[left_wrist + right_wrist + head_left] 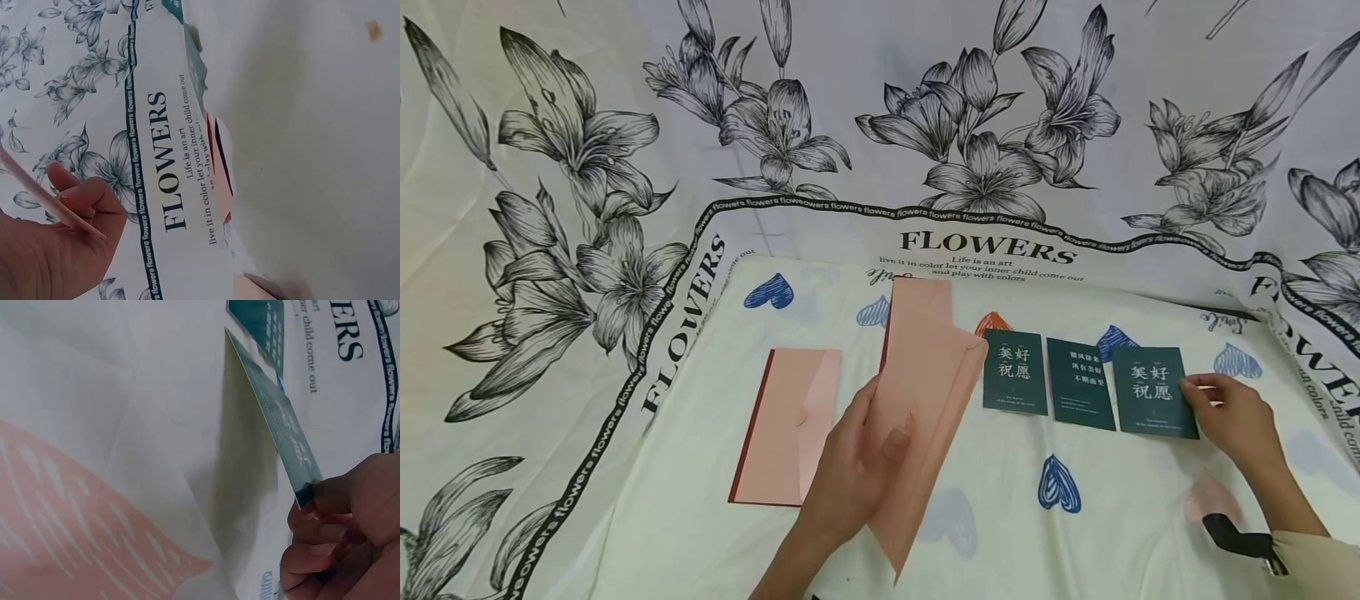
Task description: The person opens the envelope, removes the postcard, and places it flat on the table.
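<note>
While gripping pink paper envelope (925, 358) in left hand (852, 467), pinching edge of dark-green rectangular paper card (1150, 408) with right hand (1236, 421), beside similar middle card (1079, 396).

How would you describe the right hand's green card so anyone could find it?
Start from the heart-printed cloth; right of the pink envelopes, three dark green cards form a row. The rightmost card is the one: unlike its neighbours, it is pinched at its edge by the right hand.

“FLOWERS” on cloth (827, 233), “美好祝愿” on cards (1156, 393)
</note>
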Demonstrator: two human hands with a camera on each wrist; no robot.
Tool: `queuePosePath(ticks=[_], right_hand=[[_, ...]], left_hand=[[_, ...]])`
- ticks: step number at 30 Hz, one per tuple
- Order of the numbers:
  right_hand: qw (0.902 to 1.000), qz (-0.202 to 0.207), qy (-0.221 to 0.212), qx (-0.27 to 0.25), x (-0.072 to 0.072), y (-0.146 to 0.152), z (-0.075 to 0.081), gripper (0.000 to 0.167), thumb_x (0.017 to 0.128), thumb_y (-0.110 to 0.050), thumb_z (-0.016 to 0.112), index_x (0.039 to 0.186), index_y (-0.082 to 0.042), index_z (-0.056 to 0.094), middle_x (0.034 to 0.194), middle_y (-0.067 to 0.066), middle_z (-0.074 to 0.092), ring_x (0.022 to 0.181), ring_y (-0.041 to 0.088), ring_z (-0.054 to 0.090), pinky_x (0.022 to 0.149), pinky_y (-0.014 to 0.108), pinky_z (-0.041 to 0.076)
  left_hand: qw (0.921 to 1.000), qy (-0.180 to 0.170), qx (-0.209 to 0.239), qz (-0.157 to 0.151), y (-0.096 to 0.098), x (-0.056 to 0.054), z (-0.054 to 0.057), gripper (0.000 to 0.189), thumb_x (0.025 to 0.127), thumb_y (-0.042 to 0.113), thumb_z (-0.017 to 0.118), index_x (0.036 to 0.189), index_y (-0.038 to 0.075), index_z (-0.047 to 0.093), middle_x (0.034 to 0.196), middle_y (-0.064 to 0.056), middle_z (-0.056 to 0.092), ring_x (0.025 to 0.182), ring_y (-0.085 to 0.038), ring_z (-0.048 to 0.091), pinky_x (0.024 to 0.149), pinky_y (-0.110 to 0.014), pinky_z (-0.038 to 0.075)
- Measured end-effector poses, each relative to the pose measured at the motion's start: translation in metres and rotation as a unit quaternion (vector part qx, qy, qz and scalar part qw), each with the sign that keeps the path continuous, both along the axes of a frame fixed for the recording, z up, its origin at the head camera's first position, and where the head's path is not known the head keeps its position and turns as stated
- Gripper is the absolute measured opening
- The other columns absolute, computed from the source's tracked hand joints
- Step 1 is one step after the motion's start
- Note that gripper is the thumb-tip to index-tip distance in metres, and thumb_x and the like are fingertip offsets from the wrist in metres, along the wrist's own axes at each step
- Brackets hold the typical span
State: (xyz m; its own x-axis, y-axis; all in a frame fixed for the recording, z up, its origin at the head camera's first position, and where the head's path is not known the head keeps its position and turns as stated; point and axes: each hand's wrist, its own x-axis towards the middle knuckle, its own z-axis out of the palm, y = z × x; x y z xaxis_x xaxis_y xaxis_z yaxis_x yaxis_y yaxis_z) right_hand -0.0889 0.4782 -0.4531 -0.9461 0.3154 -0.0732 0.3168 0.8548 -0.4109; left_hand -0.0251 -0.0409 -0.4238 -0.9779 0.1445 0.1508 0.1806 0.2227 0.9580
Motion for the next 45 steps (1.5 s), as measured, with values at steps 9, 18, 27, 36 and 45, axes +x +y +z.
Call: queuePosePath(ticks=[9, 18, 27, 36, 45], right_hand=[[0.9992, 0.026, 0.011, 0.029, -0.002, 0.0, -0.01, 0.048, 0.111, -0.032, 0.054, 0.132, 0.011, 0.059, 0.121, 0.037, 0.063, 0.107, 0.053, 0.059, 0.073, 0.054, 0.049], [0.999, 0.015, 0.008, 0.042, -0.001, -0.005, -0.015, 0.047, 0.11, -0.032, 0.056, 0.129, 0.01, 0.06, 0.116, 0.033, 0.066, 0.098, 0.047, 0.061, 0.066, 0.04, 0.043], [0.9992, -0.012, 0.001, 0.037, -0.002, -0.012, -0.018, 0.046, 0.109, -0.034, 0.055, 0.132, 0.006, 0.061, 0.118, 0.031, 0.064, 0.095, 0.043, 0.059, 0.065, 0.042, 0.041], [0.979, 0.078, 0.188, -0.008, 0.016, -0.088, 0.019, 0.031, 0.108, -0.028, 0.061, 0.124, -0.002, 0.069, 0.1, 0.014, 0.067, 0.071, 0.017, 0.051, 0.047, 0.024, 0.04], [0.9496, 0.205, 0.184, -0.15, 0.051, -0.185, 0.056, 0.022, 0.107, -0.017, 0.067, 0.128, -0.019, 0.069, 0.106, -0.004, 0.068, 0.069, 0.011, 0.064, 0.057, 0.02, 0.05]], left_hand=[[0.9996, -0.019, 0.008, 0.018, 0.003, 0.002, -0.001, 0.053, 0.102, 0.047, 0.068, 0.149, 0.038, 0.047, 0.123, 0.008, 0.067, 0.102, -0.011, 0.068, 0.087, -0.037, 0.058], [0.9991, -0.031, 0.007, 0.027, 0.002, 0.001, 0.001, 0.05, 0.101, 0.051, 0.068, 0.144, 0.036, 0.049, 0.118, 0.008, 0.068, 0.1, -0.011, 0.067, 0.085, -0.037, 0.058], [0.9983, -0.042, 0.007, 0.038, 0.003, 0.001, 0.004, 0.049, 0.097, 0.055, 0.072, 0.137, 0.035, 0.053, 0.115, 0.01, 0.07, 0.097, -0.01, 0.069, 0.085, -0.036, 0.058], [0.9983, -0.025, 0.011, 0.052, 0.003, 0.0, 0.004, 0.045, 0.094, 0.054, 0.076, 0.127, 0.031, 0.056, 0.109, 0.01, 0.071, 0.092, -0.011, 0.07, 0.08, -0.035, 0.059], [0.997, -0.051, 0.028, 0.052, 0.007, 0.001, 0.006, 0.046, 0.093, 0.055, 0.078, 0.126, 0.032, 0.055, 0.108, 0.009, 0.071, 0.094, -0.013, 0.07, 0.079, -0.037, 0.06]])
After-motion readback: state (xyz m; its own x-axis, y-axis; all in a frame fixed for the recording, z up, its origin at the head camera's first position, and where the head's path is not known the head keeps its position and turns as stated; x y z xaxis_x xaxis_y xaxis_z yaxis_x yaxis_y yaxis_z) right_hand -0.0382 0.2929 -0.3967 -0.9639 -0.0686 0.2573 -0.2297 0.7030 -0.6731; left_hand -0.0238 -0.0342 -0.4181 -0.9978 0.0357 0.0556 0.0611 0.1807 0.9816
